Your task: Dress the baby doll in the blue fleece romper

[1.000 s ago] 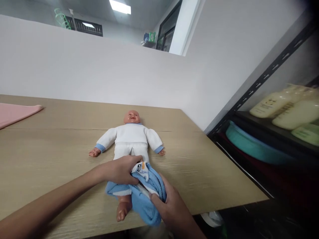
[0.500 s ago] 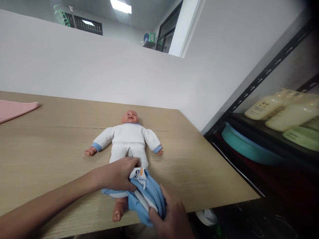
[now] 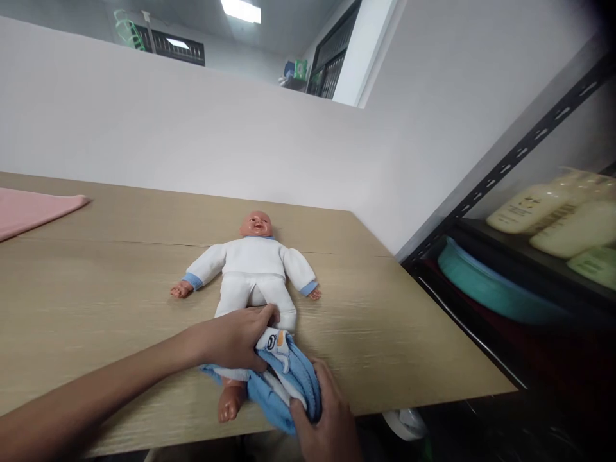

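Observation:
A baby doll [image 3: 255, 256] in a white top with blue cuffs and white bottoms lies on its back on the wooden table [image 3: 385, 340], head away from me. Around its lower legs is a bunched blue and white garment [image 3: 301, 375], probably trousers, with a small embroidered figure. My left hand [image 3: 248, 337] lies across the doll's legs, fingers closed on the garment's upper edge. My right hand [image 3: 325, 410] grips the bunched cloth from the right, thumb in front. One bare doll foot [image 3: 231, 401] sticks out on the left; the other foot is hidden by the cloth.
A pink cloth [image 3: 38, 212] lies at the table's far left. To the right, a black metal shelf holds pale yellow bottles [image 3: 529, 205] and a teal basin [image 3: 495, 285]. A white wall [image 3: 192, 128] rises behind the table, whose front edge is close to me.
The camera view has shifted slightly, so the scene sits a little further right. Both hands keep their hold on the garment, which has barely moved on the doll's legs.

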A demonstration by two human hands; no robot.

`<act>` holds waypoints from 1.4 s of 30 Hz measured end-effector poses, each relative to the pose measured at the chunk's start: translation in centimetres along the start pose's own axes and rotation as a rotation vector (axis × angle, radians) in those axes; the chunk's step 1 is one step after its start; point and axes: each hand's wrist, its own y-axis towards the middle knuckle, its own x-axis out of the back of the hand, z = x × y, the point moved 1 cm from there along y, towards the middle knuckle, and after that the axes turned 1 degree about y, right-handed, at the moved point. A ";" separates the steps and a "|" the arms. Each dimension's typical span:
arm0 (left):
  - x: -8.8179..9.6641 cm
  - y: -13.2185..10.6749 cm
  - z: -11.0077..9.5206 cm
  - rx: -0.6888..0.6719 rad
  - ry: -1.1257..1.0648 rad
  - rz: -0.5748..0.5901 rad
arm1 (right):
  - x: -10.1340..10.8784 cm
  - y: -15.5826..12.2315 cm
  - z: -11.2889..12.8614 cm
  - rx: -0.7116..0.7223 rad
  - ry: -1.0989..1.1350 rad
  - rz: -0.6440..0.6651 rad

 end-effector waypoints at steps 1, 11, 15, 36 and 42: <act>0.0 0.1 0.1 0.005 -0.035 -0.003 | -0.2 0.0 0.0 -0.035 0.032 -0.002; 0.1 1.1 1.9 -0.091 -0.520 -0.088 | -1.6 2.3 -1.1 -0.129 0.513 0.070; 0.0 1.0 1.9 -0.141 -0.590 -0.125 | -1.0 2.8 -0.2 -0.112 0.572 0.083; 1.5 1.0 2.6 -0.249 -0.483 -0.035 | 0.3 6.8 -0.2 -0.098 0.419 0.055; 2.3 1.5 4.3 -0.285 -0.502 0.060 | 1.5 10.0 1.2 0.054 0.351 0.142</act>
